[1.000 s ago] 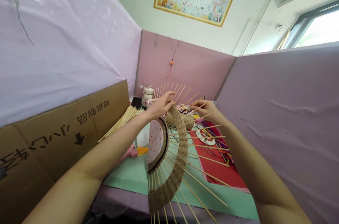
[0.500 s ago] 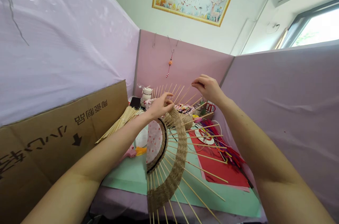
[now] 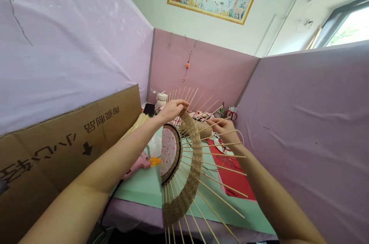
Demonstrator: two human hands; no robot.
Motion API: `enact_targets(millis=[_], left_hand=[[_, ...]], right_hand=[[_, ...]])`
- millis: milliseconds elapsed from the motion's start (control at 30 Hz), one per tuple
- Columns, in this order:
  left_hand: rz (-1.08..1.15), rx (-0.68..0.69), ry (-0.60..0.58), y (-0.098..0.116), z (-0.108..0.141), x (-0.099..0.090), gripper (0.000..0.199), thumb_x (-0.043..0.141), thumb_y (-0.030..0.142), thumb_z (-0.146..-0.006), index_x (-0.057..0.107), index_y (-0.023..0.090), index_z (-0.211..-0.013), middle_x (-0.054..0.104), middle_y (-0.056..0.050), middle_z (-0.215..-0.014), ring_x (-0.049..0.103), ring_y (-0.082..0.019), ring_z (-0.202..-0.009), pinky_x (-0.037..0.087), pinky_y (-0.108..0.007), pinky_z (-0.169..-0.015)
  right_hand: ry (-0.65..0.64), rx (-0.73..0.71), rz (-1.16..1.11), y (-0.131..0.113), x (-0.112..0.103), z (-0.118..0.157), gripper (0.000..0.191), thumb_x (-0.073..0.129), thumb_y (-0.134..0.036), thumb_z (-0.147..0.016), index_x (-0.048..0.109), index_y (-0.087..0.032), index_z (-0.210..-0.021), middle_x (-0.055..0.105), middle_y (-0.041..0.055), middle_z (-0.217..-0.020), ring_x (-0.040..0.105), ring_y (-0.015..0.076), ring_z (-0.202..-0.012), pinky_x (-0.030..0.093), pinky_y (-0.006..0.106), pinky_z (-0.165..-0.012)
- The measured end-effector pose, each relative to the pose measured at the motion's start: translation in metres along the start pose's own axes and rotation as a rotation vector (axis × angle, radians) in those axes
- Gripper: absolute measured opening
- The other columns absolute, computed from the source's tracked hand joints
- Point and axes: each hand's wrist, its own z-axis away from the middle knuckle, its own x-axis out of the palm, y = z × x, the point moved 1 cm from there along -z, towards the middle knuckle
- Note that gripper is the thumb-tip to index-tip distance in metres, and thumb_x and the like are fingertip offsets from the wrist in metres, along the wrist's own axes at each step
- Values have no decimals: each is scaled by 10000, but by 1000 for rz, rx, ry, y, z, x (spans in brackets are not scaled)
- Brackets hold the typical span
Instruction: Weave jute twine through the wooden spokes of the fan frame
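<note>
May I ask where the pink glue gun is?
In the head view, the glue gun lies on the green mat, left of the woven piece.

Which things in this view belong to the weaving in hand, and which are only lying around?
In hand:
- half-round woven piece, held by the left hand
- its radiating sticks, the right hand among them
- probably the twine ball

Lying around:
- pink glue gun
- red-handled scissors
- white-lidded jar
- red sheet

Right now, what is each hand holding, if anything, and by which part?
Left hand: the curved woven band, by its upper part. Right hand, near the sticks: whether it holds anything cannot be told.
</note>
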Motion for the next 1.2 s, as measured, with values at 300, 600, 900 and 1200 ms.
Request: enact_targets(millis=[300, 600, 900, 1200], left_hand=[[240, -25, -116, 1, -1, -10, 440, 399, 61, -701, 708, 143, -1003, 754, -76, -1039, 675, -164, -948, 520, -333, -901], [23, 233, 53, 4, 11, -23, 324, 437, 79, -735, 703, 146, -908, 750, -54, -937, 666, -156, -906, 510, -309, -860], [-133, 379, -109, 11, 20, -1, 502, 435, 49, -784, 541, 183, -1256, 735, -42, -1017, 653, -160, -966, 494, -328, -910], [-144, 262, -111, 1, 16, -1, 383, 474, 169, -824, 589, 191, -1189, 666, -25, -912, 618, -152, -796, 504, -294, -740]], right_hand=[[-165, 79, -137, -26, 45, 57, 313, 536, -330, -803, 754, -180, -970, 755, 54, -888, 674, 206, -813, 532, 300, -708], [-164, 86, -126, -38, 48, 58, 295, 509, -336, -763, 734, -164, -847, 681, 30, -713, 565, 157, -646, 446, 239, -584], [-185, 41, -97, -39, 47, 58, 257, 489, -281, -767, 720, -171, -787, 633, 7, -657, 519, 135, -603, 411, 223, -553], [-84, -26, -67, -25, 28, 40, 292, 611, -401, -794, 766, -199, -936, 758, 85, -975, 678, 242, -893, 532, 370, -814]])
